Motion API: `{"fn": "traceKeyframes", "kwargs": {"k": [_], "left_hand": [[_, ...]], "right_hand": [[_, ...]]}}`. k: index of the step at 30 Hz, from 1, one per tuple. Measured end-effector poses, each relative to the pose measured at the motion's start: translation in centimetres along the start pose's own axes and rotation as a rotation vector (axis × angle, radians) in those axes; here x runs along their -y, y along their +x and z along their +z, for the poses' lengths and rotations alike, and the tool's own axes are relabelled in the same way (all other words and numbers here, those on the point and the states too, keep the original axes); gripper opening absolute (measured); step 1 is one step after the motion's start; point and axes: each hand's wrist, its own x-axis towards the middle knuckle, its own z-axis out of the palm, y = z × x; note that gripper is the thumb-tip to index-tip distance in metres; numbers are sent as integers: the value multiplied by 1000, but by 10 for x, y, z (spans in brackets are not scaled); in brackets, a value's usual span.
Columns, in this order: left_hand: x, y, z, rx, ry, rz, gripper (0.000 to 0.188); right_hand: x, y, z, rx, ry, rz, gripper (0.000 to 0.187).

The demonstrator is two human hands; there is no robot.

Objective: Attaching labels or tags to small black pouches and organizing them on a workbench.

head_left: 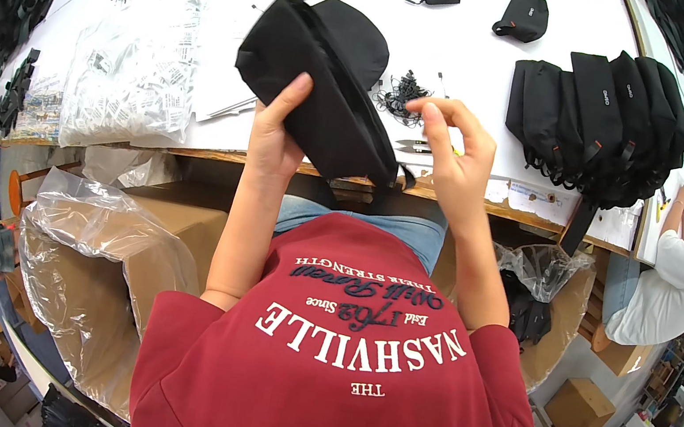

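A black zippered pouch [311, 97] is tilted in front of me, its long top opening running down toward the right. My left hand [279, 132] grips its near left side, the thumb lying across the black fabric. To the right of the pouch, my right hand [463, 157] is raised with thumb and forefinger brought close together. Whatever they may pinch is too small to make out. Just beyond that hand lies a tangled heap of thin black cords [404, 95]. Small thread snips [413, 146] rest partly behind my fingers. Another black rounded piece [354, 35] shows behind the pouch.
Several black pouches [603, 121] stand bunched at the table's right side. One lone pouch [524, 14] lies farther back. At left is a clear bag of white packets [132, 73]. A plastic-lined carton [97, 264] stands below the table edge. Another person [672, 275] works at right.
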Motion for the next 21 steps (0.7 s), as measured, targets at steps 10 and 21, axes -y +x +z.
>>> {"fn": "traceKeyframes", "kwargs": {"k": [10,21], "left_hand": [[5,-19,22,224,261,-306,47],[19,-8,-8,324,135,-590,44]], "right_hand": [[18,43,-9,85,-318,-297,14],[23,34,-16,124,-384,-194,7]]}}
